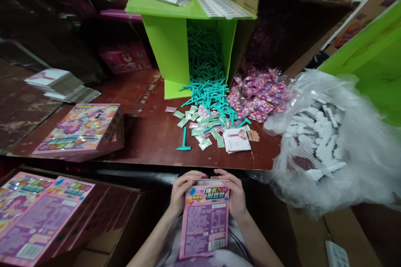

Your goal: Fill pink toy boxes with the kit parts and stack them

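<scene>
A pink and purple printed box (205, 225) rests upright against my lap, its text and barcode side facing me. My left hand (184, 190) grips its upper left edge, fingers curled over the top. My right hand (233, 192) wraps round the upper right edge in the same way. Just beyond, on the table, lie a teal toy hammer (184, 141), a scatter of small green and pink sachets (200, 127) and a stack of printed leaflets (237, 140).
A green carton (164, 46) spills teal hammers (209, 96). Beside it are bead packets (263, 96) and a clear bag of white pieces (322, 129). Finished-looking boxes (84, 127) sit left, with more in an open carton (44, 217). Leaflet stacks (59, 83) stand behind.
</scene>
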`<state>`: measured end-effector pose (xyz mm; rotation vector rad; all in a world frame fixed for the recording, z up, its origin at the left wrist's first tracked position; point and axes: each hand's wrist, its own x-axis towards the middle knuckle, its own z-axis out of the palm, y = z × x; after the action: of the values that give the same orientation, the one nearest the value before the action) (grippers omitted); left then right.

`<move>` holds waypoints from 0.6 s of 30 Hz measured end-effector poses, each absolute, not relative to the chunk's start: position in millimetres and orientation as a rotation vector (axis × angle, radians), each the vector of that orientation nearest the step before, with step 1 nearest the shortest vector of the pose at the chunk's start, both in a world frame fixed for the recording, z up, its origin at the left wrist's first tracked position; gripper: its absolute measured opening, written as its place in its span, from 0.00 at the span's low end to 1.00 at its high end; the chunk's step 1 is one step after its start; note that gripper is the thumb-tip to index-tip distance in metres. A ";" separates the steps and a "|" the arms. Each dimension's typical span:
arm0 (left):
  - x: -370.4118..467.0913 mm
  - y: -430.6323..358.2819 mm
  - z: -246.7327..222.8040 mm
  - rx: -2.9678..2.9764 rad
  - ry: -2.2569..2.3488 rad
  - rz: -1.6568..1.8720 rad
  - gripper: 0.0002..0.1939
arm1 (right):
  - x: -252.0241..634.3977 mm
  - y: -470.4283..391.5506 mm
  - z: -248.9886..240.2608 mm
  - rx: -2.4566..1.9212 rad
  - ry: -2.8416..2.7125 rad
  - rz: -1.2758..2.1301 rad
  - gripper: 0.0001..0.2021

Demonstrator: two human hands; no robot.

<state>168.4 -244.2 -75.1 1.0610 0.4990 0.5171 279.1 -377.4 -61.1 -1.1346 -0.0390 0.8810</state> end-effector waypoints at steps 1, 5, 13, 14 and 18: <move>167.4 -245.1 -75.3 1.129 0.486 0.526 0.11 | 278.5 -378.4 -64.7 -1.155 -0.103 0.846 0.03; 167.6 -248.8 -70.6 1.215 0.649 0.559 0.08 | 275.8 -377.9 -70.8 -1.369 -0.184 0.707 0.06; 169.1 -250.6 -73.4 1.234 0.830 0.504 0.09 | 282.3 -372.8 -81.3 -1.365 -0.139 0.862 0.08; 168.6 -250.6 -73.8 1.233 0.822 0.511 0.09 | 283.3 -372.2 -82.5 -1.378 -0.130 0.871 0.08; 164.7 -251.9 -72.5 1.223 0.767 0.560 0.08 | 284.0 -371.2 -84.6 -1.421 -0.121 0.884 0.08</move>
<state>164.7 -251.9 -72.5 1.2229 0.7668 0.5599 284.0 -371.2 -84.6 -1.4215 -0.1205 0.8836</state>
